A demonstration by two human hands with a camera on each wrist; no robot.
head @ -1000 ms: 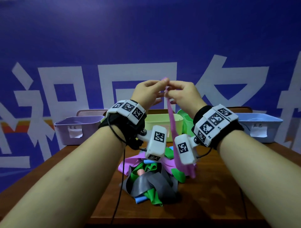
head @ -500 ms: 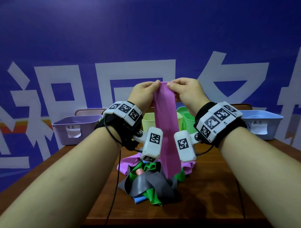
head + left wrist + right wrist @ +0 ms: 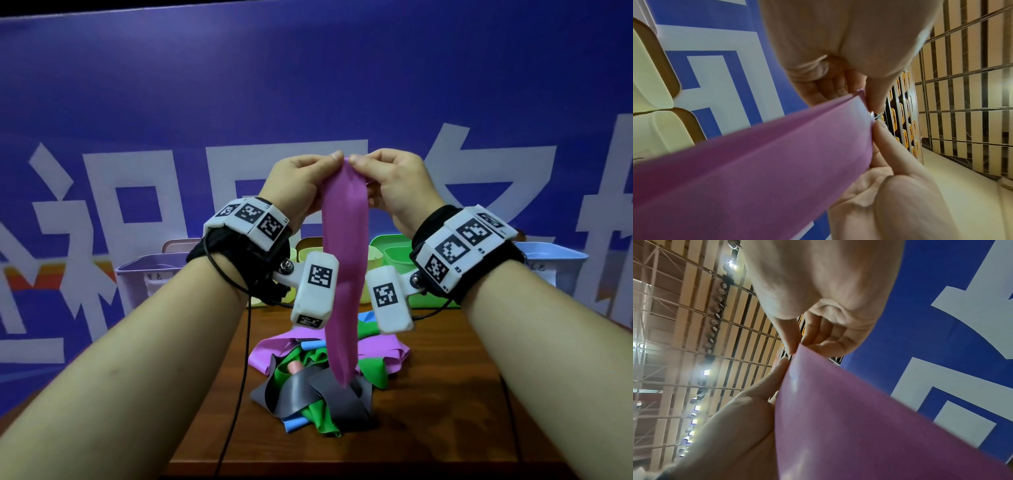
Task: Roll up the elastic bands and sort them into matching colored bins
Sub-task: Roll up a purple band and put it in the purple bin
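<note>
Behind the pile (image 3: 318, 383), coloured bins (image 3: 390, 257).

Dim head view; wrist views blurred, warped, ceiling lights glaring.

— Where are the hands?
— Both forearms reach forward and up; the left hand (image 3: 301, 185) and right hand (image 3: 394, 186) meet at chest height, thumbs nearly touching.
— And the fingers?
— Curled, each hand pinching between thumb and forefinger.
</note>
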